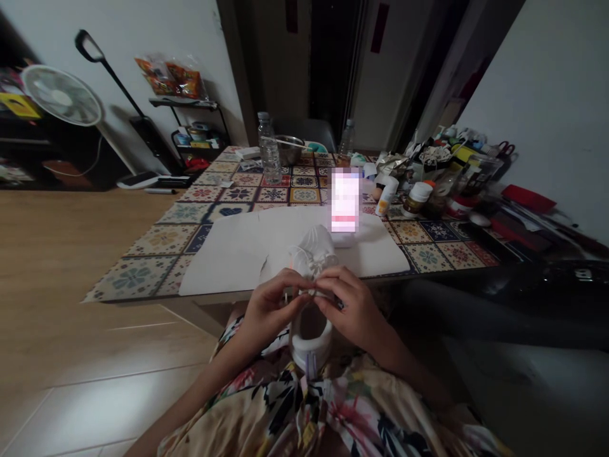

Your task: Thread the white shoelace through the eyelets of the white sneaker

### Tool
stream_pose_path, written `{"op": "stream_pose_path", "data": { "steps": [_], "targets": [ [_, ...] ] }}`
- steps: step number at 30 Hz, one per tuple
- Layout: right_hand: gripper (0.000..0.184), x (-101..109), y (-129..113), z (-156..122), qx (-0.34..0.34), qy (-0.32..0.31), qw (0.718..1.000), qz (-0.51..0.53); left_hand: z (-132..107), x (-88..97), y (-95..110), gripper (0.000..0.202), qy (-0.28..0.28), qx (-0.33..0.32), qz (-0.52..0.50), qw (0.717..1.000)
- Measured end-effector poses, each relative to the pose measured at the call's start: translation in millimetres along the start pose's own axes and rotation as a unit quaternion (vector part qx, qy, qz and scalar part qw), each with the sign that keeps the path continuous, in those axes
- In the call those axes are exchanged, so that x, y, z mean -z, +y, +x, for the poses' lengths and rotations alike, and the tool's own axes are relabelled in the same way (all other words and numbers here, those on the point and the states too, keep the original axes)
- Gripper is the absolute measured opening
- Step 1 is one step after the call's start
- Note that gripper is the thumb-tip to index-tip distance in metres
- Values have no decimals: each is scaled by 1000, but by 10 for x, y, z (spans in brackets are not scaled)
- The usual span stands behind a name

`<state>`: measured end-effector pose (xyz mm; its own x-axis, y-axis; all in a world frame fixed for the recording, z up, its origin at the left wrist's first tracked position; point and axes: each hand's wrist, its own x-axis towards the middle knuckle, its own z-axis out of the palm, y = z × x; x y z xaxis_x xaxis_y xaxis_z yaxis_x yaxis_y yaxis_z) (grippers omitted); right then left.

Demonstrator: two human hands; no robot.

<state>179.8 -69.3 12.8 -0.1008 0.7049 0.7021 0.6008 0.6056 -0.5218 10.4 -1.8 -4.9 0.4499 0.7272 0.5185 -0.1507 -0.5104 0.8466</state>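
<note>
A white sneaker (pixel 311 351) rests between my lap and the table edge, its toe on the white paper (pixel 228 254) and its heel toward me. White laces (pixel 314 260) run across its front, with a loose strand over the toe. My left hand (pixel 278 301) is closed in a pinch at the top of the lacing. My right hand (pixel 349 304) pinches at the same spot from the other side, the fingertips nearly touching. What lies between the fingertips looks like lace, though it is small and partly hidden.
A lit phone (pixel 345 200) stands upright behind the shoe. Farther back are a plastic bottle (pixel 269 152) and a metal bowl (pixel 288 152). Jars and bottles, including a white-lidded jar (pixel 417 198), crowd the table's right side. A fan (pixel 61 95) stands at left.
</note>
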Motion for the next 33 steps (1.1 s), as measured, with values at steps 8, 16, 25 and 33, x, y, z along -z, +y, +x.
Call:
{"op": "stream_pose_path", "data": {
  "steps": [8, 16, 25, 33],
  "targets": [
    [8, -29, 82, 4, -53, 5, 998, 33, 13, 23, 85, 10, -30, 47, 6, 998],
    [7, -13, 123, -5, -74, -58, 991, 97, 8, -17, 83, 18, -4, 146, -82, 986],
    [20, -14, 53, 3, 143, 4, 981, -130, 66, -22, 87, 22, 0, 219, -161, 962],
    [9, 76, 84, -1, 146, -19, 989, -25, 176, 9, 23, 14, 5, 219, -194, 956]
  ]
}}
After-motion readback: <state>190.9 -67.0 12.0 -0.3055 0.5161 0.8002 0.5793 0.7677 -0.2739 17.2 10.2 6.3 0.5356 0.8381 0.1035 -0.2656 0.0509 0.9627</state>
